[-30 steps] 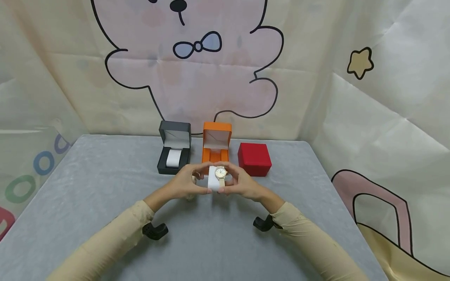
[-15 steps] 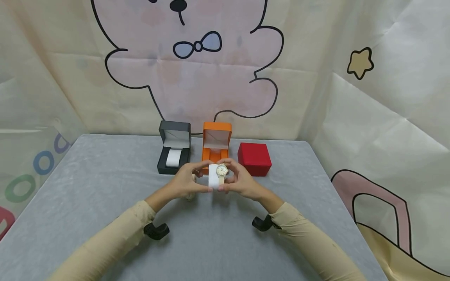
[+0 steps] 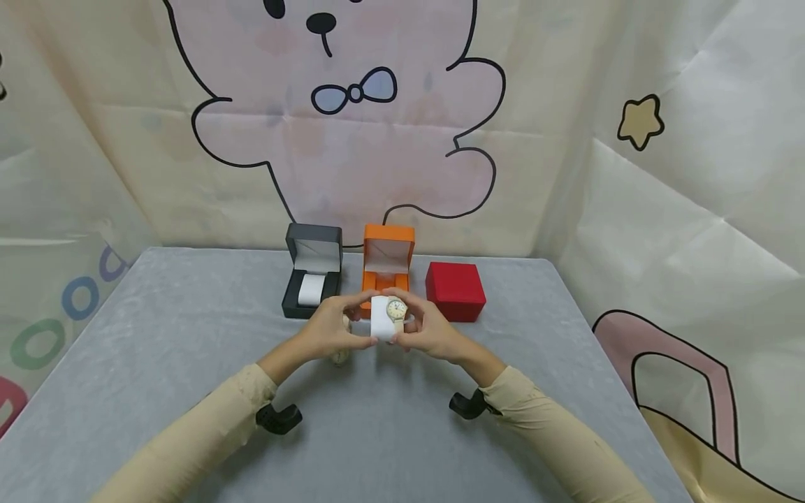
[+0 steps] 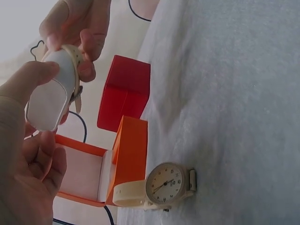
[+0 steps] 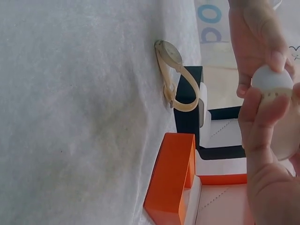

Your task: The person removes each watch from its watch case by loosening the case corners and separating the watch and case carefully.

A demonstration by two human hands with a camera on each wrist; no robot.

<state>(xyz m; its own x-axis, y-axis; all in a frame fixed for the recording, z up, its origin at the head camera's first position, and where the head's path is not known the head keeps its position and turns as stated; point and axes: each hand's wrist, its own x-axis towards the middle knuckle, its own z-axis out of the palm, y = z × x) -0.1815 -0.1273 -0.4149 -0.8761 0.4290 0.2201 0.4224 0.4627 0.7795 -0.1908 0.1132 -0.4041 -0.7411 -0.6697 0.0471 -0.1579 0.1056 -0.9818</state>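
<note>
On the backdrop cloth [image 3: 56, 307] to your left you can read a run of coloured "O" letters, and nothing more of the word. The watch dials [image 4: 165, 183] carry numerals too small to read.

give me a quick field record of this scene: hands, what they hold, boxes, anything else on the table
left hand: grips the white watch pillow by its side
right hand: holds the cream-strap watch wrapped on that pillow
second watch: lies on the grey tablecloth, near the left hand
black box: open, white pillow inside
orange box: open, behind the hands
red box: closed, right of the orange one
backdrop: cartoon bear curtain
</note>
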